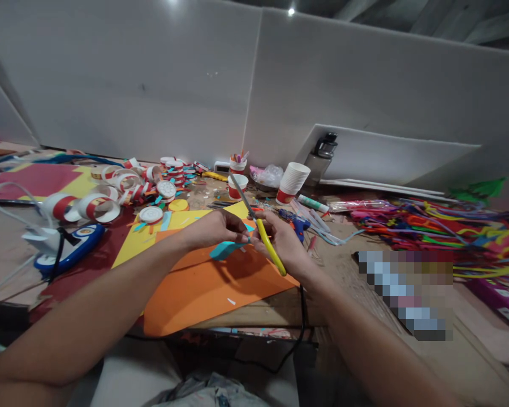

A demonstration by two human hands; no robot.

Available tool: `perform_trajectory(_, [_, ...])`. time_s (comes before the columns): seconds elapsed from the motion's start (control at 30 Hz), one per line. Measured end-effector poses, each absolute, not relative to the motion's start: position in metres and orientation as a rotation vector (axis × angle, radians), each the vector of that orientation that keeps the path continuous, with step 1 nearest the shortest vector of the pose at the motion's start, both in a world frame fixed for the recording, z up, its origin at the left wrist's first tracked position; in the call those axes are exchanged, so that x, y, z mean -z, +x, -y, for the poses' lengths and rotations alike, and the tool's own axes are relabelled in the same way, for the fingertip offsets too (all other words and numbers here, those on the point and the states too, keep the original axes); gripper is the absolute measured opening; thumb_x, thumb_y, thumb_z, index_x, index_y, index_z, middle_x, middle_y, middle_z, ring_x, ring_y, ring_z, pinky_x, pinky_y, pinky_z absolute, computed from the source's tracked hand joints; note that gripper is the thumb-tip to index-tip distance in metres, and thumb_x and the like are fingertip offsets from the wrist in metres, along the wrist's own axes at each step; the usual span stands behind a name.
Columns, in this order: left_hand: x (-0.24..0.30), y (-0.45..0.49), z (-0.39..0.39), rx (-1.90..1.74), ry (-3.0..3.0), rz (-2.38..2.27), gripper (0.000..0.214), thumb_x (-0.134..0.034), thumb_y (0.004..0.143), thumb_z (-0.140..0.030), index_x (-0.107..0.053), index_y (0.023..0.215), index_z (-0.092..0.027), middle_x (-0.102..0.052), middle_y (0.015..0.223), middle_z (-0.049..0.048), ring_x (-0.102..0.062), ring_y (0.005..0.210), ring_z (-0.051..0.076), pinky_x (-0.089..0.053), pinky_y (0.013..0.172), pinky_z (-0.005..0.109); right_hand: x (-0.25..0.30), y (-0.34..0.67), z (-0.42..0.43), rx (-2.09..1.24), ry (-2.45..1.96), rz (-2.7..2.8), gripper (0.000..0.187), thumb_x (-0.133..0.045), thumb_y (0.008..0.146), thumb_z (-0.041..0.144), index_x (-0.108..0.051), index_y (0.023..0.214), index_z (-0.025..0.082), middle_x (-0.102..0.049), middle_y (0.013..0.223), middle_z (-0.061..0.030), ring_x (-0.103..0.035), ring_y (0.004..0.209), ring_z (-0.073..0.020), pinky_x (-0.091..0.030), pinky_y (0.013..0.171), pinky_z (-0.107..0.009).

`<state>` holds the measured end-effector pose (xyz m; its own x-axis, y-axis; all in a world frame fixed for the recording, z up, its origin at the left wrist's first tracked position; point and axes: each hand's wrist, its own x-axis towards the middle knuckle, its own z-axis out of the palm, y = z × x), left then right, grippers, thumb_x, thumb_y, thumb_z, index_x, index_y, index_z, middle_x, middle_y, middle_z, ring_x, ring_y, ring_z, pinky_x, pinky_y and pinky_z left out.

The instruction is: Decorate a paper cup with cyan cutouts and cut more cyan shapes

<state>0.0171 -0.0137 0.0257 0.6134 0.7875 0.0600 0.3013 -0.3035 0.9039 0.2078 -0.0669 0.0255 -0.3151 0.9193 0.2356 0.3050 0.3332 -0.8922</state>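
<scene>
A small piece of teal paper (223, 250) is pinched in the fingertips of my left hand (216, 229), above the orange sheet (186, 302). My right hand (282, 240) is closed around scissors with a yellow handle (269, 249). The blades point up and away from me, toward the paper cups. Both hands meet at the teal paper, where the right fingertips also seem to touch it. Small white and teal scraps lie on the orange sheet, which overlaps a yellow sheet (125, 249).
Cut red-and-white cup rings (97, 207) and discs (150, 214) lie at the left, near a blue-and-white power strip (85, 240). Behind stand stacked paper cups (294, 178) and a dark bottle (320, 164). A blue glue gun (300, 224) and colourful pipe cleaners (432, 226) are at the right.
</scene>
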Motion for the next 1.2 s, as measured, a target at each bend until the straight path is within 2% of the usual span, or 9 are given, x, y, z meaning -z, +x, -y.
perform_trajectory(0.17, [-0.026,0.017,0.016,-0.642,1.742,-0.857,0.008,-0.072,0.066,-0.024,-0.074,0.07,-0.016,-0.068,0.064,0.0035,-0.056,0.056,0.013,-0.04,0.053,0.023,-0.024,0.206,0.068,-0.953,-1.116,1.779,0.039,-0.066,0.076,0.03,-0.052,0.11,0.019,-0.057,0.075,0.0013,-0.053,0.066,-0.0124,-0.044,0.062,-0.025])
perform_trajectory(0.33, [-0.029,0.023,0.016,-0.922,1.11,-0.725,0.016,-0.079,0.061,-0.022,-0.068,0.066,-0.012,-0.057,0.058,0.0001,-0.045,0.048,0.005,-0.033,0.045,0.018,-0.025,0.207,0.068,-0.838,-1.122,1.722,0.04,-0.058,0.084,0.042,-0.047,0.116,0.021,-0.055,0.088,-0.002,-0.053,0.076,-0.014,-0.047,0.07,-0.028])
perform_trajectory(0.47, [-0.028,0.033,0.017,-1.119,0.756,-0.63,0.023,-0.082,0.058,-0.018,-0.064,0.069,-0.01,-0.049,0.055,-0.0037,-0.04,0.047,0.003,-0.029,0.042,0.015,-0.019,0.207,0.067,-0.847,-1.188,1.772,0.038,-0.05,0.089,0.047,-0.046,0.115,0.02,-0.053,0.079,-0.0009,-0.05,0.065,-0.013,-0.046,0.062,-0.027])
perform_trajectory(0.6, [-0.023,0.04,0.018,-1.204,0.689,-0.592,0.023,-0.081,0.06,-0.016,-0.064,0.074,-0.01,-0.051,0.057,-0.0042,-0.04,0.047,0.002,-0.03,0.042,0.015,-0.015,0.202,0.066,-0.874,-1.237,1.766,0.033,-0.051,0.087,0.052,-0.049,0.095,0.02,-0.05,0.067,0.0025,-0.047,0.054,-0.0106,-0.043,0.054,-0.025])
perform_trajectory(0.7, [-0.022,0.043,0.019,-1.237,0.662,-0.582,0.023,-0.08,0.062,-0.016,-0.062,0.076,-0.012,-0.051,0.057,-0.0047,-0.042,0.047,0.002,-0.032,0.044,0.015,-0.014,0.198,0.066,-0.889,-1.239,1.776,0.033,-0.054,0.085,0.052,-0.045,0.083,0.021,-0.046,0.063,0.0045,-0.045,0.05,-0.0087,-0.041,0.051,-0.023])
perform_trajectory(1.2, [-0.024,0.048,0.025,-1.276,0.65,-0.579,0.013,-0.068,0.068,-0.009,-0.058,0.075,-0.012,-0.053,0.056,-0.0045,-0.047,0.047,0.004,-0.036,0.045,0.016,-0.012,0.199,0.068,-0.835,-1.288,1.864,0.03,-0.051,0.088,0.051,-0.047,0.086,0.022,-0.05,0.061,0.005,-0.045,0.048,-0.0085,-0.035,0.045,-0.019])
